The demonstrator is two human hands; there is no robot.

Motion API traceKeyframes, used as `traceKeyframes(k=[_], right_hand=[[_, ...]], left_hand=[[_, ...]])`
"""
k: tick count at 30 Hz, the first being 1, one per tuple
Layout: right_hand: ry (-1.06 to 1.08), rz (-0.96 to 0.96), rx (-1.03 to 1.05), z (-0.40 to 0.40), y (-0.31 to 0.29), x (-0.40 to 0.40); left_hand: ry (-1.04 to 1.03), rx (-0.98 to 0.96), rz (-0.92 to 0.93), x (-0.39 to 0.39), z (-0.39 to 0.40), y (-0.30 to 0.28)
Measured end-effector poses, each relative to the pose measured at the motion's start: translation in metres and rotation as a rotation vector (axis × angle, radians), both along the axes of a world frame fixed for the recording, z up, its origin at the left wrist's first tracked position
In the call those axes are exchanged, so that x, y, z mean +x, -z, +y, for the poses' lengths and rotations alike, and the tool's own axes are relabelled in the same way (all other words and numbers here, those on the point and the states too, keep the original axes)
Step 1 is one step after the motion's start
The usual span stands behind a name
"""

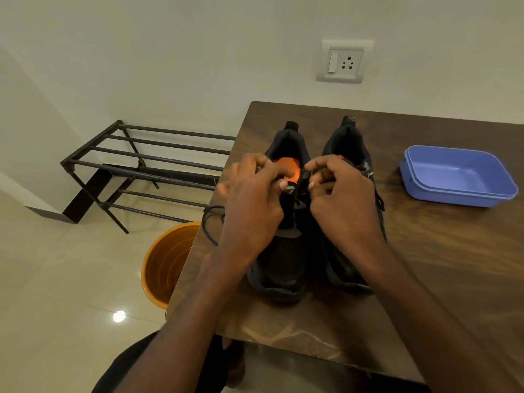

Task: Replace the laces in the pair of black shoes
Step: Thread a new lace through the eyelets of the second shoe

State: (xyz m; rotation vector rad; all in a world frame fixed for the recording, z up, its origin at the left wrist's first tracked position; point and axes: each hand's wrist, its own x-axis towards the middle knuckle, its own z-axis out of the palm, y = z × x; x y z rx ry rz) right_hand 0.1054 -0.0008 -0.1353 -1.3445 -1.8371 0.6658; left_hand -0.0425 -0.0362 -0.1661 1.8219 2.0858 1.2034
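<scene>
Hands (251,199) at left shoe (283,262) collar

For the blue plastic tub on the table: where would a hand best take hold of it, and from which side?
Grip the shallow rectangular blue plastic tub by its raised rim, probably the near long edge, coming from above on the right hand's side. It sits open and upright on the brown wooden table, apart from the black shoes, so the rim is unobstructed.

A domestic room is indicated: a metal shoe rack (147,165) is set against the plain wall, a switch-and-socket plate (341,62) is wall-mounted, glossy floor tiles (56,279) are laid, and an orange bucket (167,262) is placed beside a wooden table (439,251).
</scene>
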Motion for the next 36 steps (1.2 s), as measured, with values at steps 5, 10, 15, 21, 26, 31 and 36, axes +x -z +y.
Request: traceKeyframes(k=[5,10,15,21,26,31,36], right_hand=[[-0.027,-0.144,-0.107,-0.006,-0.004,0.004],[-0.006,-0.038,-0.157,0.006,-0.008,0.009],[0.254,0.348,-0.074,0.018,-0.026,0.036],[-0.04,-0.364,0.283,0.013,-0.015,0.029],[-0.158,-0.42,0.097,0.013,-0.005,0.02],[0.433,-0.196,0.274,0.025,-0.024,0.051],[0.118,-0.456,0.305,0.003,-0.016,0.022]], left_hand=[[0.025,-0.036,-0.114,-0.022,0.0,0.003],[0.082,-0.044,-0.122,-0.03,-0.004,-0.001],[0.101,-0.06,-0.168,-0.03,-0.007,-0.006],[0.143,-0.079,-0.181,-0.032,-0.009,-0.006],[0.173,-0.107,-0.205,-0.032,-0.009,-0.006],[0.167,-0.082,-0.172,-0.033,-0.009,-0.008],[0.162,-0.084,-0.182,-0.032,-0.008,-0.008]])
